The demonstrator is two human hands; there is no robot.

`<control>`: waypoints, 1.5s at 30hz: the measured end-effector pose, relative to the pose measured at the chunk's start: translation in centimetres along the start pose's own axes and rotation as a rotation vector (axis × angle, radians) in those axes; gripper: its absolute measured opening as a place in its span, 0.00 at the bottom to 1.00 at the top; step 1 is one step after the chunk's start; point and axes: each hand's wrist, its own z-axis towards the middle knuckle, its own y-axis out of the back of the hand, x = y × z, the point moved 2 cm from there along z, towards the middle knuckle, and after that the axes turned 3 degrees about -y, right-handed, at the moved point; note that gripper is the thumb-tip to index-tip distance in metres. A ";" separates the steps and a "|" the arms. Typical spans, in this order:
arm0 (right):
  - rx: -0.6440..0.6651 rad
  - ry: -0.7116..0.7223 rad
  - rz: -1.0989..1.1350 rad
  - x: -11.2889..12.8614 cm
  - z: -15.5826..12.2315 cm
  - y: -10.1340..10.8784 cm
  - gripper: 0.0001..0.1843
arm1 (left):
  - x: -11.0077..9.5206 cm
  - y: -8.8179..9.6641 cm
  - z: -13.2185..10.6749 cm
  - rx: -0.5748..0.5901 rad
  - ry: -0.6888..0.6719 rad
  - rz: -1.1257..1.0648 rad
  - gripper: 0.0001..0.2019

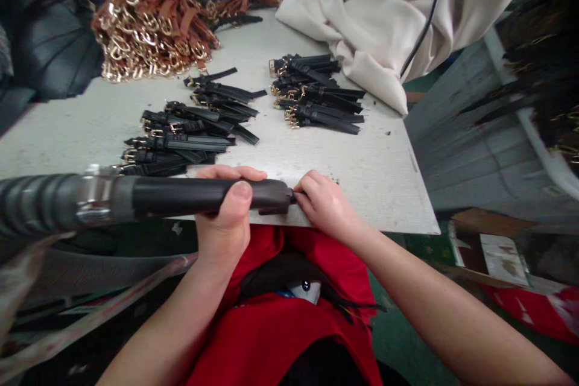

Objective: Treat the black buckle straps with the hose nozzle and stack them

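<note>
Black tool (181, 198) gripped in left hand (222, 223), thumb on top; ribbed hose (36, 202) at nine o'clock. Right hand (328, 202) at three, fingertips pinched at tool's tip, held piece too small to tell. Beyond, on pale table (384, 184): black buckled straps (194, 143) between ten and eleven, also one; brown straps (181, 21) at eleven.

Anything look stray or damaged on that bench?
Slightly: a dark strip lies beside the brown strap heap, away from the black strap piles, so it looks stray. A dark speck sits near the table's right edge. The black tool in the left hand shows no obvious damage.
</note>
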 end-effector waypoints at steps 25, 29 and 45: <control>-0.016 0.038 0.003 0.1 -0.1 0.1 0.10 | -1.6 6.3 1.1 -0.172 0.079 -0.057 0.07; 0.003 0.062 -0.012 0.1 -0.1 0.1 0.09 | 0.0 4.9 0.6 -0.217 0.157 -0.156 0.09; -0.026 0.011 -0.051 -0.1 -0.3 -0.1 0.10 | -1.1 5.7 1.4 -0.217 0.084 -0.087 0.06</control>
